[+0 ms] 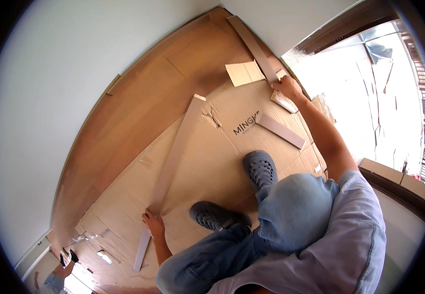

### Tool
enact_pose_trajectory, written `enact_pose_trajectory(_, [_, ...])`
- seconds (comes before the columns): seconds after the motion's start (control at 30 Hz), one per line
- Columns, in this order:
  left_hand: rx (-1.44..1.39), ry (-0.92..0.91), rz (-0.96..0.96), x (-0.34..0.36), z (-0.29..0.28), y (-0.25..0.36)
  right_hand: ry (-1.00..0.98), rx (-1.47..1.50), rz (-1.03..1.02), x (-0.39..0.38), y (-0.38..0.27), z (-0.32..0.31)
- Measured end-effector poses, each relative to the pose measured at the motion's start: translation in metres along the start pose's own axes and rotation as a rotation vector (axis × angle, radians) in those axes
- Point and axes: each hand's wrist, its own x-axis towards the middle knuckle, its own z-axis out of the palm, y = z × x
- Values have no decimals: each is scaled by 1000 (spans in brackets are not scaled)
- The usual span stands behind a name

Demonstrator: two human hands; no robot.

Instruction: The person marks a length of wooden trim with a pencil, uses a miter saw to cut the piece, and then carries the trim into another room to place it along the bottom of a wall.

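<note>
My left hand (154,224) is closed over the near part of a long brown wood-look strip (177,149) lying on flattened cardboard (222,186). A paler length of strip (142,250) shows beyond that hand; I cannot tell if it is the same piece. Stretched out far right, my right hand (290,89) is closed at the near end of another long brown strip (252,46). A small red thing shows at its fingers, too hidden to name. Under that hand lies a short wrapped or shiny-faced piece (285,102). A short brown strip (281,131) lies nearer to me.
A cardboard flap (244,73) sits beside the far strip. Wood-look flooring (143,98) runs along the white wall (50,88). To the right is a doorway with a bright floor (369,98). Another person's legs (65,267) show at lower left. My shoes (260,169) rest on the cardboard.
</note>
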Motion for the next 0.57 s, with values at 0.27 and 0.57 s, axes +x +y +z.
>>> enact_pose_trajectory(0.27, [-11,4,-37,4,9,1,288,106,187,19,-5,-4])
enact_pose_trajectory(0.57, [-94,11,-133,2,3,9,437,112,232,65,-48,25])
